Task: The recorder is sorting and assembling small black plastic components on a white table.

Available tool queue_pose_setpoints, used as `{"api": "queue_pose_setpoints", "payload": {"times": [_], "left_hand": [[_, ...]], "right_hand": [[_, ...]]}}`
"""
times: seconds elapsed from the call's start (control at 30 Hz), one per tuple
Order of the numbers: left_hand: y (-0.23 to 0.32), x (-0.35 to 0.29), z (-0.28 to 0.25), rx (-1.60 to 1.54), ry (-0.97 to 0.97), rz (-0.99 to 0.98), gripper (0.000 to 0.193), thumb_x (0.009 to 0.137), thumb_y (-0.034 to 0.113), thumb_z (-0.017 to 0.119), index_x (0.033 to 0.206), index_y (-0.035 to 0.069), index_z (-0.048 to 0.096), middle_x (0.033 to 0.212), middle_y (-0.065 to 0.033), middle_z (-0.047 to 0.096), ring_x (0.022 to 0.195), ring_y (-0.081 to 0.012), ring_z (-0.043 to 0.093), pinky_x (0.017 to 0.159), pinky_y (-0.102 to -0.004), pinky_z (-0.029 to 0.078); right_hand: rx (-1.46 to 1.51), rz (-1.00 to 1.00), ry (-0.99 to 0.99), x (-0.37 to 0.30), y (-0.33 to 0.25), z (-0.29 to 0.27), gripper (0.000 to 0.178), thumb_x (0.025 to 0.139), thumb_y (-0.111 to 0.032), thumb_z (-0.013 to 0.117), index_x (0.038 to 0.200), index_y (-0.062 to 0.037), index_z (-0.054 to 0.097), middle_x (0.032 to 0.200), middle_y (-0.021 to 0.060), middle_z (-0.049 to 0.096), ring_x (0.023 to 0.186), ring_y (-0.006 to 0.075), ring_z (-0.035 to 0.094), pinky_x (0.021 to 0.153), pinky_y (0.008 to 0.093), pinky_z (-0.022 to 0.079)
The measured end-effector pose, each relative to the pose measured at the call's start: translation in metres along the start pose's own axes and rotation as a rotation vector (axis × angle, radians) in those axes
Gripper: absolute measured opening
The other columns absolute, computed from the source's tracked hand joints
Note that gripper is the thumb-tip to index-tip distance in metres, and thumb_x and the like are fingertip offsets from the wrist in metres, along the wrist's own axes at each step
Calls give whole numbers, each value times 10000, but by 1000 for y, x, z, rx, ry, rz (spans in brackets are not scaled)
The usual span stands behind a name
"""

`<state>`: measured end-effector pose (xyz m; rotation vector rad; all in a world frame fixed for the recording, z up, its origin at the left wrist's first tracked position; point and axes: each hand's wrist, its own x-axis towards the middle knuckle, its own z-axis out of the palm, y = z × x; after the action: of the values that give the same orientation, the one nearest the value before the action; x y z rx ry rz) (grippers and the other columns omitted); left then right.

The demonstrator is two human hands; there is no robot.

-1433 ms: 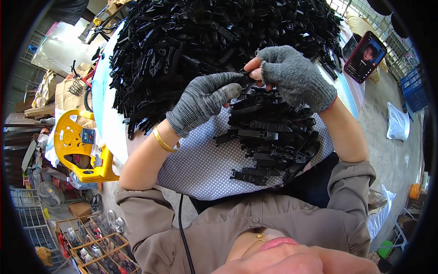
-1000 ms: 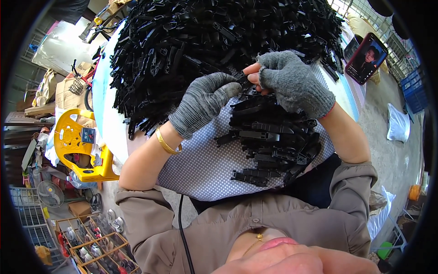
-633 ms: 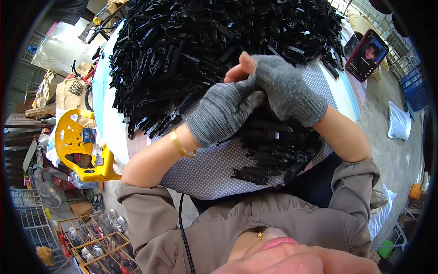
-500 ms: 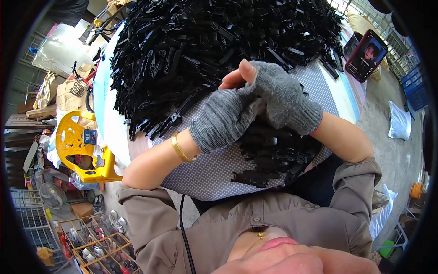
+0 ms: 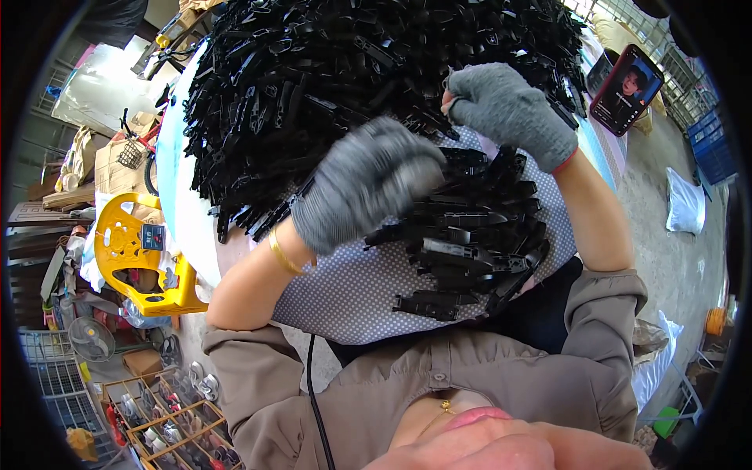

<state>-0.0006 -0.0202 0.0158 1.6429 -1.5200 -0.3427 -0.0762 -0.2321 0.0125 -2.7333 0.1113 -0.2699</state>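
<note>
Both my hands wear grey knitted gloves. My left hand (image 5: 368,184) is smeared by motion over the left side of a smaller pile of black plastic pieces (image 5: 470,211); its fingers do not show clearly. My right hand (image 5: 501,106) is curled closed at the near edge of a large heap of black plastic pieces (image 5: 313,70). The glove hides whatever lies inside its fingers. The small pile's pieces are long and narrow, some glossy, lying crosswise close in front of me.
A dotted cloth (image 5: 345,290) covers the round table. A phone (image 5: 627,90) playing a video leans at the far right, beside a dark cup (image 5: 601,70). A yellow plastic chair (image 5: 129,258) stands left, with a fan (image 5: 90,337) and shoe rack (image 5: 172,423) beyond.
My hands, together over the table before, have come apart. The right one has moved up and right to the heap's edge, the left slightly left, uncovering more of the small pile.
</note>
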Motion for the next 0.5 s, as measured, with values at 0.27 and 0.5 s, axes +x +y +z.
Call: {"api": "queue_pose_setpoints", "payload": {"times": [0.27, 0.5], "left_hand": [[-29, 11, 4, 867, -35, -323, 297, 822, 314, 595, 1003, 79, 607, 1062, -85, 553, 883, -261, 591, 768, -371, 495], [-33, 0, -3, 739, 165, -165, 245, 824, 157, 591, 1024, 15, 596, 897, -125, 631, 785, -263, 618, 725, -329, 496]], "right_hand": [[-316, -132, 157, -2, -1, 19, 140, 802, -171, 599, 875, -52, 601, 803, 104, 598, 767, 271, 592, 685, 359, 497], [-356, -348, 467, 20, 1, 35, 228, 814, -260, 610, 940, -70, 617, 883, 72, 616, 854, 235, 598, 730, 341, 510]]}}
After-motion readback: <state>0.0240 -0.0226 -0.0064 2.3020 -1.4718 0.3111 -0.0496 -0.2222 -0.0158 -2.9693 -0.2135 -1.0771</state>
